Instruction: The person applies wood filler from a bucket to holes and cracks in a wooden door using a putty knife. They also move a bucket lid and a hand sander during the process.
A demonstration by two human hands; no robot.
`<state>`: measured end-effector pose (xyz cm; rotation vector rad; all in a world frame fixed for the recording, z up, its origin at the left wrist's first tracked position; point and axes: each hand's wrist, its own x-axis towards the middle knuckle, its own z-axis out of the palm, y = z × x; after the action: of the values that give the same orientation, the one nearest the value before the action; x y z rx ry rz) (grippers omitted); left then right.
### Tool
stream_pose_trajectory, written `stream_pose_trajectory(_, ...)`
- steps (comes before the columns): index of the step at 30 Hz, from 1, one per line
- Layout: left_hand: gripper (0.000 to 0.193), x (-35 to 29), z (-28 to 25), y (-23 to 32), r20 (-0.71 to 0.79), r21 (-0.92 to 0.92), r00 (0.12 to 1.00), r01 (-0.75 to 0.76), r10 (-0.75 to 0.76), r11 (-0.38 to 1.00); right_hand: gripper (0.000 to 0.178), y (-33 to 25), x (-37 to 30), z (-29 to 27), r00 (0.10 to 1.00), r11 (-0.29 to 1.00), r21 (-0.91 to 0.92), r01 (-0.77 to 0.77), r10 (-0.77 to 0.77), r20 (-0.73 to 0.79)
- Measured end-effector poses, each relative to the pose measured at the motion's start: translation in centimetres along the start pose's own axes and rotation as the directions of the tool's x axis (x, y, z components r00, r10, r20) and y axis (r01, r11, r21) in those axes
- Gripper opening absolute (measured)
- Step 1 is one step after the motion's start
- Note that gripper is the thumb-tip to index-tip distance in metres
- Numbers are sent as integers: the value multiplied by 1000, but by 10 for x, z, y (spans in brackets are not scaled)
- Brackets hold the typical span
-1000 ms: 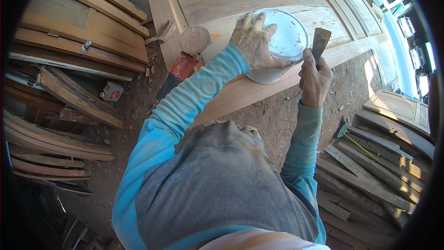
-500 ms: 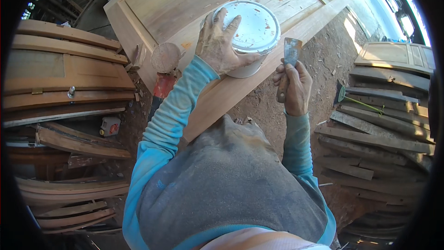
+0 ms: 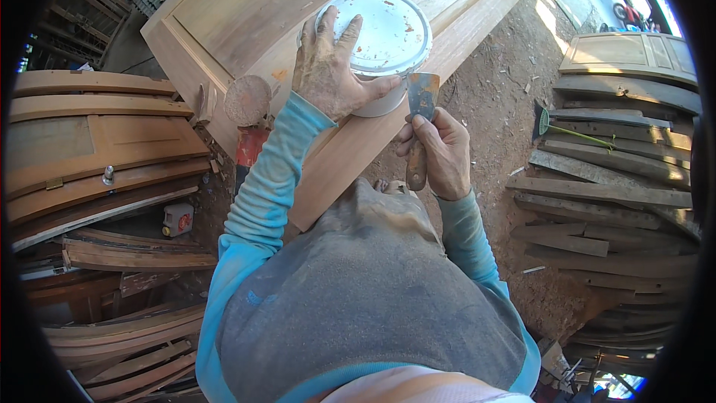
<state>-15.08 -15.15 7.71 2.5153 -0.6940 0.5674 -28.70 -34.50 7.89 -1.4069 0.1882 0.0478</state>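
A round white tub with a paint-specked lid (image 3: 391,37) stands near the edge of a wooden door (image 3: 328,172) lying flat before me. My left hand (image 3: 326,78) grips it, fingers spread over the lid's left side and thumb along the near rim. In my right hand (image 3: 446,151) is a putty knife (image 3: 423,95) with a worn metal blade, held upright by its wooden handle. The blade's tip is right by the lid's near right rim; whether it touches, I cannot tell. To the left of my left wrist lies a red power tool with a round dusty disc (image 3: 247,101), partly behind my sleeve.
Stacked wooden doors and frames (image 3: 112,142) fill the left side, with a small pale container (image 3: 177,219) among them. Weathered planks (image 3: 611,194) are piled on the right beside a green-handled tool (image 3: 544,121). Wood chips are scattered over the dirt floor (image 3: 492,97).
My right hand has brought the putty knife leftward, from apart to close against the lid's rim. My left hand keeps its grip on the tub. The whole view has shifted slightly.
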Motion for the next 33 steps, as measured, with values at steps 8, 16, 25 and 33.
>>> stream_pose_trajectory(8,108,0,1,-1,-49,4,998,-30,30,1000,21,-10,-6,23,994,999,34,-17,21,-110)
stream_pose_trajectory(16,90,44,2,-24,-30,-223,993,108,-118,969,37,-29,-4,40,988,982,164,-92,111,-110)
stream_pose_trajectory(25,86,26,3,-11,-51,-232,986,144,-160,962,43,-29,-15,61,970,972,222,-79,126,-206)
stream_pose_trajectory(33,86,18,9,-15,-96,-240,982,135,-162,961,43,-32,-22,73,961,974,210,-85,136,-242)
